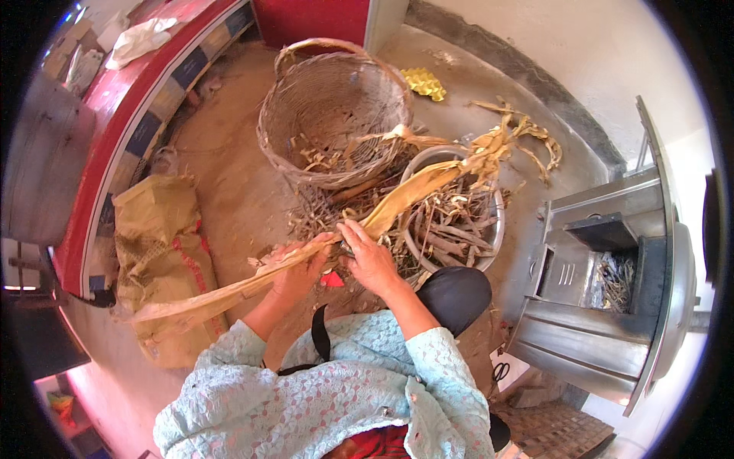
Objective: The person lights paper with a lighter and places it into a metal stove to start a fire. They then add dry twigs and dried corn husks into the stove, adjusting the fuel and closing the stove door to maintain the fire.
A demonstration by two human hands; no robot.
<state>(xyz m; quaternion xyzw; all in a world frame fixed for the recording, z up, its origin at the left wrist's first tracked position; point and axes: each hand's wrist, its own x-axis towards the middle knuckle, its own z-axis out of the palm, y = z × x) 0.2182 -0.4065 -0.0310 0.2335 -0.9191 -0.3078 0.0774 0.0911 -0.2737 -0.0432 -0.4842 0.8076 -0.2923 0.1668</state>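
A long dried plant stalk with broad yellowish leaves, looking like a corn stalk [419,190], lies slantwise across the middle of the view. My left hand [297,274] is closed around its lower part, the pale end trailing off to the left. Close beside it, my right hand [372,260] grips the same stalk, fingers over the top. The stalk's leafy far end passes over a metal basin [501,222] full of broken sticks [451,233]. Just beyond my hands, loose twigs [306,218] litter the floor.
A large wicker basket [269,126] with some scraps inside stands ahead. To the right is a metal stove [581,352], its opening showing twigs. A tan woven sack [157,245] lies left, below a red-edged counter [115,99]. Black scissors [501,372] lie near the stove.
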